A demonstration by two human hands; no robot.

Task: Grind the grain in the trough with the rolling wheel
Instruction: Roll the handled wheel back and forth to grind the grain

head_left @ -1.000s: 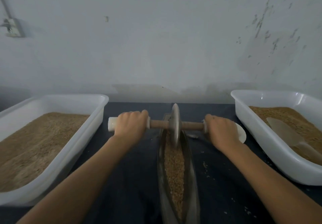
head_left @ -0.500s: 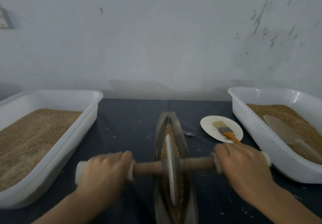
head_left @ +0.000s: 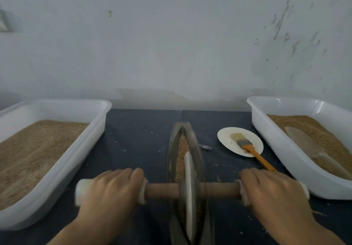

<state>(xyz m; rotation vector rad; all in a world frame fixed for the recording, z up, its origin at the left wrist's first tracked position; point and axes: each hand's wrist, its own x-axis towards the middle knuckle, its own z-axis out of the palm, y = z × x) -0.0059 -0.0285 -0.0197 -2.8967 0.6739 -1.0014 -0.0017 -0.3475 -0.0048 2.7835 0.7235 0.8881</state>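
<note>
A narrow boat-shaped metal trough (head_left: 173, 149) lies lengthwise on the dark table, with tan grain (head_left: 182, 145) along its groove. The rolling wheel (head_left: 189, 193), a thin pale disc on a wooden axle with white end grips, stands upright in the near half of the trough. My left hand (head_left: 112, 193) is closed around the left grip. My right hand (head_left: 272, 193) is closed around the right grip. The wheel hides the grain under it.
A white tub (head_left: 62, 164) of tan grain stands at the left. A second white tub (head_left: 282, 149) at the right holds grain and a pale scoop (head_left: 308, 147). A small white plate (head_left: 228, 145) with an orange-handled brush (head_left: 251, 149) lies between trough and right tub. Loose grains dot the table.
I have pulled the wheel from the trough's far end toward me into the near half. The plate and brush, hidden behind my right hand before, are now uncovered.
</note>
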